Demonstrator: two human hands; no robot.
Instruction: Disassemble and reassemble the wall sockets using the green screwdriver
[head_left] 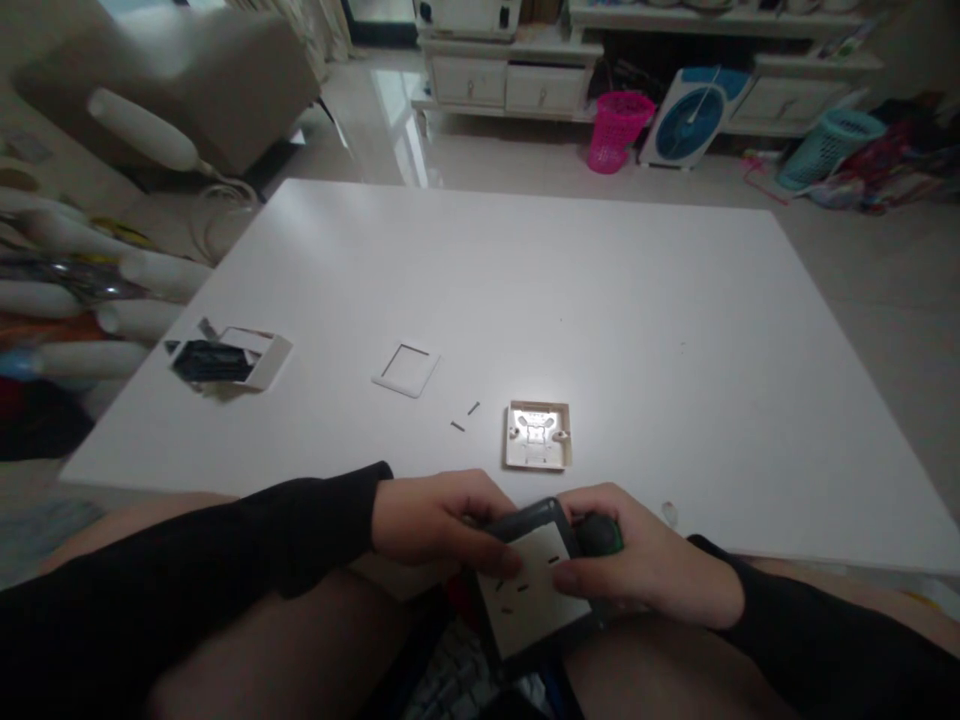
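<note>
A wall socket [536, 610] with a white face, slots and a dark grey rim is held tilted over my lap, just off the table's near edge. My left hand [457, 525] grips its left side, the thumb lying on the face. On the other side my right hand [637, 560] presses its thumb on the face. A dark rounded tool handle with some green [598, 535], perhaps a screwdriver's, is also tucked in the right hand; its shaft is hidden. Beyond the hands lie a square white mounting box [537, 465], two screws [458, 426] and a white cover frame [409, 387].
The white table [675, 420] stretches out ahead. An opened small box with black contents [217, 360] lies at its left. Wrapped white cylindrical items [150, 275] crowd the left side. On the floor beyond are a pink basket [615, 130] and a blue-white fan [690, 115].
</note>
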